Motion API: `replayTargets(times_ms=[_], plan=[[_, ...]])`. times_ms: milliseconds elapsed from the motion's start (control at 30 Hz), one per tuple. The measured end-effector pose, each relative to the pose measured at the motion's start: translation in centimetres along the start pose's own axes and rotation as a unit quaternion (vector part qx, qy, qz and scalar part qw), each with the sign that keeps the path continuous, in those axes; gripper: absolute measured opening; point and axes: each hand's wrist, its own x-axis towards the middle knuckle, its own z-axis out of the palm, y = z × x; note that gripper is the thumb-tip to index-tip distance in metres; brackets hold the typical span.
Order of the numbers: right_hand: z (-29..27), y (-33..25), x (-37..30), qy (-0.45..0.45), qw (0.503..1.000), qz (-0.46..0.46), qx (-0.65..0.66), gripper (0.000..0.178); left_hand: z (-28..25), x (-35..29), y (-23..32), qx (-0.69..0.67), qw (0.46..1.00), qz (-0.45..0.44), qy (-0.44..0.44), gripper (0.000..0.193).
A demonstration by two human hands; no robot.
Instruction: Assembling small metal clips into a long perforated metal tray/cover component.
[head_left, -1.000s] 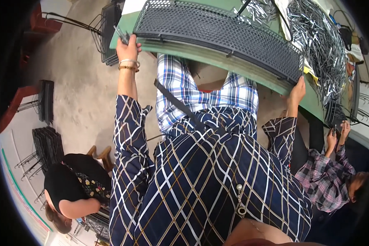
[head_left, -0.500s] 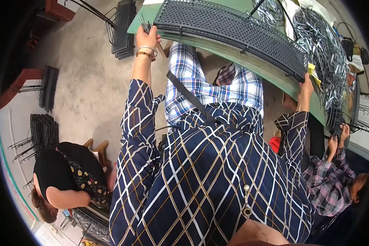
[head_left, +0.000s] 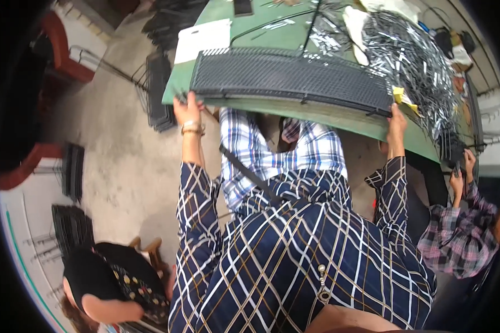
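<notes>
A long black mesh rack panel with a wire frame lies across the near edge of the green tabletop. My left hand is closed at its near left corner, with a small bunch of thin dark strips also between the fingers. At the panel's right end, my right hand grips the corner, thumb on top and the other fingers mostly hidden. A yellow piece lies on the table just beyond that hand.
A big heap of shiny dark strips covers the table's right side. White paper lies at the left. One co-worker handles something dark at the right; another person sits lower left. Black racks stand on the floor.
My view has shifted, showing more of the table's far side. The panel now lies more level across the view, both hands still at its ends. The strips in my left hand show less.
</notes>
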Motion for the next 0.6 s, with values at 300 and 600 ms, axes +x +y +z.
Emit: replayTargets(times_ms=[300, 600], plan=[[-1.3, -0.8, -1.1, 0.040, 0.999, -0.017, 0.033, 0.043, 2.0, 0.3, 0.5, -0.003, 1.000, -0.022, 0.012, 0.038], [-4.9, -1.6, -1.6, 0.076, 0.997, 0.008, -0.003, 0.036, 4.6, -2.8, 1.5, -0.044, 0.999, -0.020, 0.006, 0.024]])
